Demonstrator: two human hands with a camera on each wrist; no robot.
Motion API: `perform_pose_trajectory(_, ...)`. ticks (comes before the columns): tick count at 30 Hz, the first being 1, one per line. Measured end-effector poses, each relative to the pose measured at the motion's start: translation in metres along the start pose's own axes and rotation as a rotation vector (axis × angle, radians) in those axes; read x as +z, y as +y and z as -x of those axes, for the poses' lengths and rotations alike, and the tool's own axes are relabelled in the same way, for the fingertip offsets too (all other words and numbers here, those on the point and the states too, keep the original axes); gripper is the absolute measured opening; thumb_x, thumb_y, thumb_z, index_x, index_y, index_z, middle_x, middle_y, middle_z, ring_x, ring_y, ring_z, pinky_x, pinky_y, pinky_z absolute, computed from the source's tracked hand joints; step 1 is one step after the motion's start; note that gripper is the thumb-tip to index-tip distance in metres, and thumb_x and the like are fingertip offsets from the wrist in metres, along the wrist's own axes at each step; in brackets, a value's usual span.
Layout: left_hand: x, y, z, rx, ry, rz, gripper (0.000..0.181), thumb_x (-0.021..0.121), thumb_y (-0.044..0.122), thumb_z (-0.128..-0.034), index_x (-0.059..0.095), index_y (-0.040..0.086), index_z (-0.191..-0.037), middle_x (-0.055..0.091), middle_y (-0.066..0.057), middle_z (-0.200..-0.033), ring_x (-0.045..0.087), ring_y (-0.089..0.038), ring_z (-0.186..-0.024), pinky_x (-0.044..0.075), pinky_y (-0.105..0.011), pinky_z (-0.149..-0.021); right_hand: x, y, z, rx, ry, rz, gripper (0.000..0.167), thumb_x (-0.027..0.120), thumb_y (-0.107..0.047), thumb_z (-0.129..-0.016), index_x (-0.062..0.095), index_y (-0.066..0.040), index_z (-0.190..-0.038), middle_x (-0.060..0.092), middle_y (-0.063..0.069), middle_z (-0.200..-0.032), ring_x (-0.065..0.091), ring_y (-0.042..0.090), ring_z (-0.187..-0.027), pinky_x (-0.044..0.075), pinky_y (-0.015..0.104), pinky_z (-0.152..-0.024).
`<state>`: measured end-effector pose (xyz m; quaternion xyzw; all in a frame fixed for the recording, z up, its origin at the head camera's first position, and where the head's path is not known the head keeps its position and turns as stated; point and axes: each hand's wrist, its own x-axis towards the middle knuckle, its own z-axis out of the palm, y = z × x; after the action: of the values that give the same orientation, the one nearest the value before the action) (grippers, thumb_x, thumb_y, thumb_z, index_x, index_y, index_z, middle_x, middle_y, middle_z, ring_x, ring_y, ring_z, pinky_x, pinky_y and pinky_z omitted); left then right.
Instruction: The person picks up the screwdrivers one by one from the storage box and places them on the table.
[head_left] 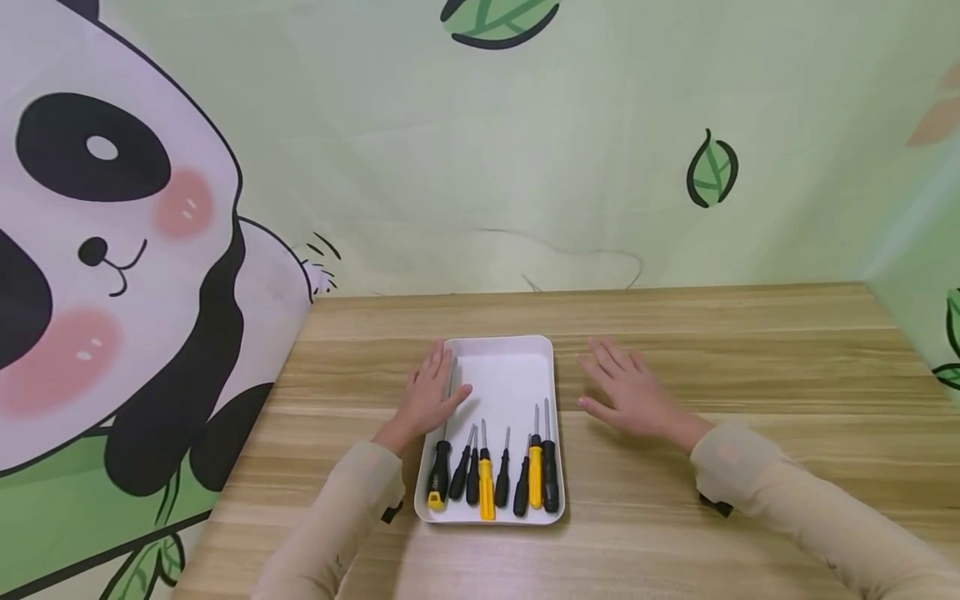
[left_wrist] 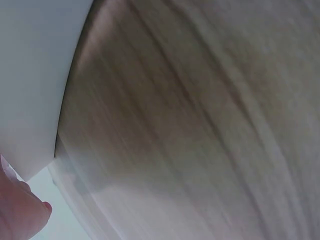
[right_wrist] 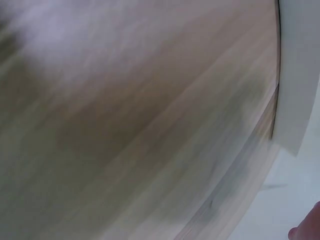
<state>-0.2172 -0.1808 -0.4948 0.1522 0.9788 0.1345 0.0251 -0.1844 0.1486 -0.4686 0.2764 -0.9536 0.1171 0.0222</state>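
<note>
We judge the eight screwdrivers [head_left: 486,487] stowed in the tray [head_left: 512,379]; remainder unclear | left hand [head_left: 429,398]: grip spread, empty, at tray | right hand [head_left: 633,396]: grip spread, empty

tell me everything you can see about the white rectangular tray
The shallow white rectangular tray has rounded corners, low walls and a smooth, plastic-like look. It lies flat on the wood-grain tabletop, its long sides running away from the person. Eight screwdrivers with black and yellow handles lie in it, handles toward the person; much of its far floor is bare. The left hand overlaps its left wall, though contact is hard to judge; the right hand is apart from it.
</note>
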Motion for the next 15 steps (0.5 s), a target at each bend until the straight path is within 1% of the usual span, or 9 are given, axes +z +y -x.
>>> perform_pose_trajectory(5, 0.000, 0.002, 0.001, 0.004, -0.009, 0.018, 0.076, 0.035, 0.053, -0.0889, 0.009, 0.006, -0.142, 0.001, -0.012, -0.150, 0.007, -0.028, -0.137, 0.017, -0.055, -0.105, 0.003, -0.012, 0.001, -0.034, -0.001, -0.016, 0.067, 0.042, -0.049, -0.088, 0.023, -0.015, -0.141, 0.007, 0.011, -0.149, 0.006, 0.032, -0.136, 0.012, 0.058, -0.105)
perform_pose_trajectory(8, 0.000, 0.004, 0.002, 0.003, -0.011, 0.026, 0.076, 0.034, 0.054, -0.0890, 0.009, 0.005, -0.142, 0.002, -0.013, -0.149, 0.006, -0.029, -0.137, 0.016, -0.055, -0.105, 0.006, -0.018, 0.003, -0.055, 0.015, -0.030, 0.066, 0.044, -0.049, -0.087, 0.026, -0.015, -0.140, 0.010, 0.011, -0.149, 0.008, 0.032, -0.136, 0.012, 0.059, -0.104)
perform_pose_trajectory(11, 0.000, 0.006, 0.003, 0.003, -0.005, 0.034, 0.076, 0.033, 0.054, -0.0891, 0.010, 0.004, -0.142, 0.003, -0.014, -0.149, 0.007, -0.030, -0.137, 0.016, -0.056, -0.105, 0.007, -0.024, 0.005, -0.075, 0.016, -0.037, 0.064, 0.045, -0.048, -0.087, 0.027, -0.015, -0.140, 0.011, 0.010, -0.149, 0.009, 0.031, -0.136, 0.012, 0.059, -0.104)
perform_pose_trajectory(15, 0.002, 0.007, 0.003, 0.001, 0.008, 0.040, 0.075, 0.035, 0.052, -0.0893, 0.011, 0.003, -0.141, 0.003, -0.014, -0.149, 0.008, -0.030, -0.137, 0.017, -0.056, -0.105, 0.009, -0.032, 0.008, -0.109, 0.029, -0.041, 0.063, 0.047, -0.046, -0.087, 0.029, -0.016, -0.139, 0.013, 0.009, -0.149, 0.011, 0.031, -0.136, 0.015, 0.059, -0.103)
